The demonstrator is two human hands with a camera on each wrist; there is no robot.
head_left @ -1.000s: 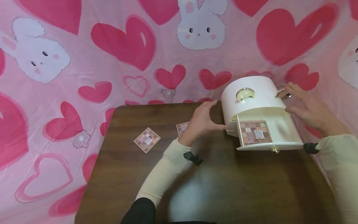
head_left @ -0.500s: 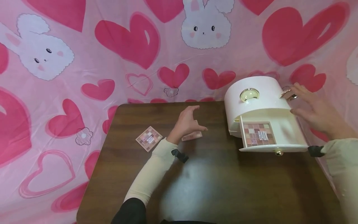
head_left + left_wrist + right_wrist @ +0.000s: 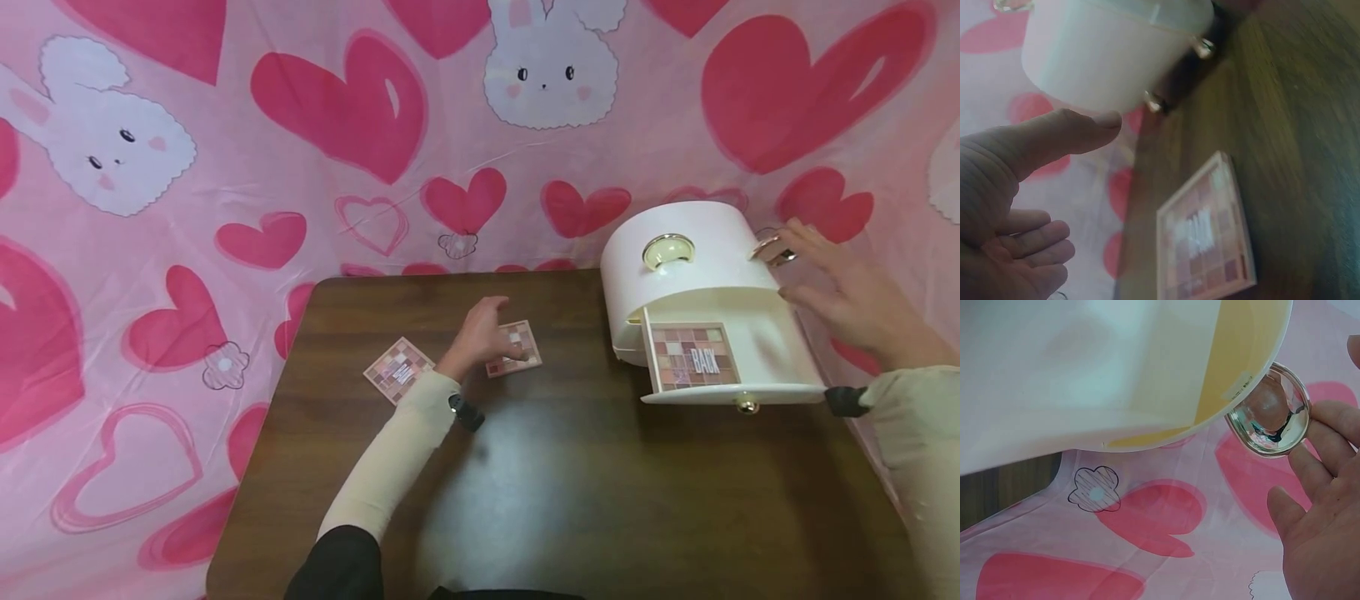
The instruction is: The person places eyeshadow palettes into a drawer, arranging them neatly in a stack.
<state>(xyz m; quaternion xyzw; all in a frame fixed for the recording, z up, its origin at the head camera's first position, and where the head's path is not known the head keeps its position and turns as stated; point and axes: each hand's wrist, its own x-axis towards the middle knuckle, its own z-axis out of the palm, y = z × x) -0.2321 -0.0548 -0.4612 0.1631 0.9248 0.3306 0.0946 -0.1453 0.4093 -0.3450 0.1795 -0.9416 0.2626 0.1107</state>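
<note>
A white rounded cosmetic box (image 3: pixel 697 254) stands at the table's far right, its bottom drawer (image 3: pixel 772 367) pulled out with a pink eyeshadow palette (image 3: pixel 690 357) lying in it. My left hand (image 3: pixel 487 333) hovers at the left edge of a second palette (image 3: pixel 519 348) on the table, fingers relaxed; the left wrist view shows this palette (image 3: pixel 1207 250) lying flat, apart from the thumb (image 3: pixel 1072 134), with nothing held. My right hand (image 3: pixel 825 283) is spread beside the box's right side, its straight fingers (image 3: pixel 1319 462) by a shiny gold handle (image 3: pixel 1269 415).
A third palette (image 3: pixel 399 369) lies further left on the dark wooden table (image 3: pixel 600 500). A pink cloth with hearts and bunnies (image 3: pixel 300 150) hangs behind and around the table. A gold ring pull (image 3: pixel 667 248) sits on the box's upper part.
My left hand left the box's left side, moved left and came down at the palette on the table. The right hand stayed beside the box.
</note>
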